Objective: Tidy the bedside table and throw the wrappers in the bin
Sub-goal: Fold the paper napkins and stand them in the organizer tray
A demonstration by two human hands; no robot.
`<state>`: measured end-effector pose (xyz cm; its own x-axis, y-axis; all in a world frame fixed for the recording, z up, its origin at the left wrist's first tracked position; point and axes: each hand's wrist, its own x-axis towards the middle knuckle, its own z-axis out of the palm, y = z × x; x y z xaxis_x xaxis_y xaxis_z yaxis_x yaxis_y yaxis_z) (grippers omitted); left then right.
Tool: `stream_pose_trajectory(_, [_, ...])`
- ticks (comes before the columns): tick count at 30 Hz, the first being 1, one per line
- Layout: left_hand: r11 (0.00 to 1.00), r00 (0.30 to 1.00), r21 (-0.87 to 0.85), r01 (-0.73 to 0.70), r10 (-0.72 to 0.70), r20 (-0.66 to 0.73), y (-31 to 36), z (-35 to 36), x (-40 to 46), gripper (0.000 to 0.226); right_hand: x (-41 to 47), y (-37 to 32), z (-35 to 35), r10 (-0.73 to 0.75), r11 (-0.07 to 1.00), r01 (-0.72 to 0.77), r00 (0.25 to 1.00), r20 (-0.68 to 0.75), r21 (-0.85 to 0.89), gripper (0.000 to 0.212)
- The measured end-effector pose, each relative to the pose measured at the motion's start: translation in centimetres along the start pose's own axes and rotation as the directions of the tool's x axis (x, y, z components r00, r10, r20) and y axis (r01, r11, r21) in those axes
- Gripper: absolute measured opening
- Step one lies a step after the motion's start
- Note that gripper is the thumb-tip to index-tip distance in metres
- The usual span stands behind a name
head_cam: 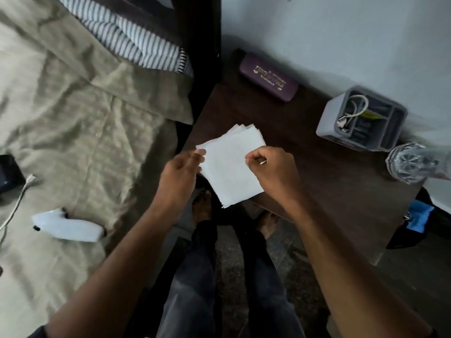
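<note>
White napkin stack [231, 164] overhangs table edge [280, 211], both hands pinching.

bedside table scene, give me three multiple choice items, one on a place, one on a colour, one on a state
1. Where does the spray bottle lie?
A on the bed
B on the table
C in the organizer

2. What colour is the glasses case?
A green
B purple
C red

3. How is the stack of white tissues held?
A lying untouched
B by one hand
C by both hands

Answers: 1 A, it rests on the beige sheet. 2 B, its lid is purple. 3 C, the left hand and right hand each pinch an edge.
</note>
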<state>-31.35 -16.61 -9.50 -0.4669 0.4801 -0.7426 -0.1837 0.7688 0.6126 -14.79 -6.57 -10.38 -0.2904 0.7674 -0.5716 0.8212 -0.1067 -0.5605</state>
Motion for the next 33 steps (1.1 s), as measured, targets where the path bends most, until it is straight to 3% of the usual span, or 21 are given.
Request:
stream_pose_trajectory(5, [0.966,0.985,-0.205,0.158,-0.141,0.096,-2.0,0.9,-0.5,0.02,-0.1,0.8,1.6,0.06,0.998,-0.06,0.998,-0.018,0.016,0.02])
stream_pose_trajectory(10, [0.972,0.98,-0.15,0.181,-0.165,0.114,-2.6,1.8,-0.6,0.032,0.4,1.0,2.6,0.069,0.998,-0.069,0.998,-0.014,0.007,0.02])
stream_pose_trajectory(13, [0.974,0.983,-0.146,0.176,-0.165,0.082,-2.9,2.2,-0.4,0.024,0.8,1.1,2.9,0.04,0.999,-0.041,0.998,-0.049,-0.021,0.022])
stream_pose_trajectory(18, [0.968,0.968,-0.033,0.249,-0.25,-0.033,-4.3,3.4,0.2,0.071,1.3,1.7,3.6,-0.002,0.994,-0.021,0.977,-0.213,-0.106,0.043])
stream_pose_trajectory(22, [0.942,0.946,-0.084,0.324,-0.32,0.052,-4.4,4.2,0.1,0.043,1.3,2.2,5.2,0.113,0.961,-0.157,0.974,-0.195,-0.228,0.068])
stream_pose_trajectory(25, [0.923,0.93,-0.137,0.361,-0.345,0.124,-4.5,4.8,0.3,0.035,1.0,2.2,6.4,0.06,0.953,-0.101,0.987,-0.147,-0.286,0.071])
stream_pose_trajectory(33, [0.966,0.963,-0.003,0.257,-0.256,-0.089,-4.8,3.2,1.6,0.031,1.7,2.7,5.6,0.095,0.992,-0.105,0.986,-0.136,-0.065,0.073])
